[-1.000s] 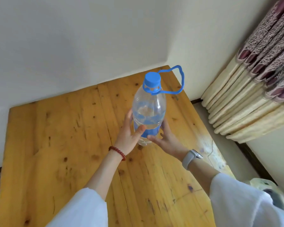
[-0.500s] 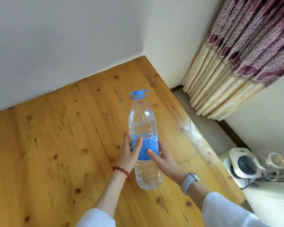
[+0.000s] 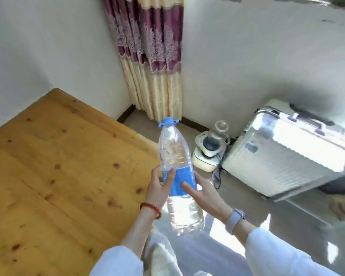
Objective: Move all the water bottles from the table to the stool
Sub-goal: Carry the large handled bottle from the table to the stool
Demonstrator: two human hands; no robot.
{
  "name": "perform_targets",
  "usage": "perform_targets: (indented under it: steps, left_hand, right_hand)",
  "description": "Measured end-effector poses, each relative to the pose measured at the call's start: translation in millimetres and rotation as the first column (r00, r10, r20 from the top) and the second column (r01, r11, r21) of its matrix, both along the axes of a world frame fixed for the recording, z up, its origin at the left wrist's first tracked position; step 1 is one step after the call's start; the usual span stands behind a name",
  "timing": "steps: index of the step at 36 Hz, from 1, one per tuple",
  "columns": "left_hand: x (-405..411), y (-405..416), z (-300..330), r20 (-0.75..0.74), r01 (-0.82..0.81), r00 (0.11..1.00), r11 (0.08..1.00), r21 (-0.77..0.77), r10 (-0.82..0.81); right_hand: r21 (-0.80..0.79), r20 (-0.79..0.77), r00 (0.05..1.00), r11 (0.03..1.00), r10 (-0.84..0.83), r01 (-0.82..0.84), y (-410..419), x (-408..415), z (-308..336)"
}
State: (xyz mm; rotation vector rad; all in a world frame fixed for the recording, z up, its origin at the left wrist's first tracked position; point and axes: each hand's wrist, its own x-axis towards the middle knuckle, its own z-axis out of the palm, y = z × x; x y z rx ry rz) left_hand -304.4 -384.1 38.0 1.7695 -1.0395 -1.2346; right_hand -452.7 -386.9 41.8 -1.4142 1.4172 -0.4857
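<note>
Hands (image 3: 161, 188) gripping bottle (image 3: 177, 156), suitcase (image 3: 283, 156) near

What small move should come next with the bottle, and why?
Probably keep carrying the water bottle rightward, away from the table. Both the left hand and right hand grip its blue label, it hangs past the table edge, and no stool is in view.

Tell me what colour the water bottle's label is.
Blue, on the water bottle, clearest in the head view.
</note>
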Motion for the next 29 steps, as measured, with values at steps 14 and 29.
perform_targets:
  steps: [14,29]
  left_hand:
    - [-398.5,110.7,38.2,0.004,0.766,0.642,0.642,-0.036,-0.767]
    - [-749.1,302.4,29.5,0.062,0.989,-0.131,-0.135,-0.068,-0.989]
  right_hand:
    - [-0.032,0.11,0.64,0.641,-0.76,0.767,224.6,-347.3,38.3]
    - [-0.133,0.079,-0.157,-0.166,-0.984,0.977,451.1,-578.1,28.6]
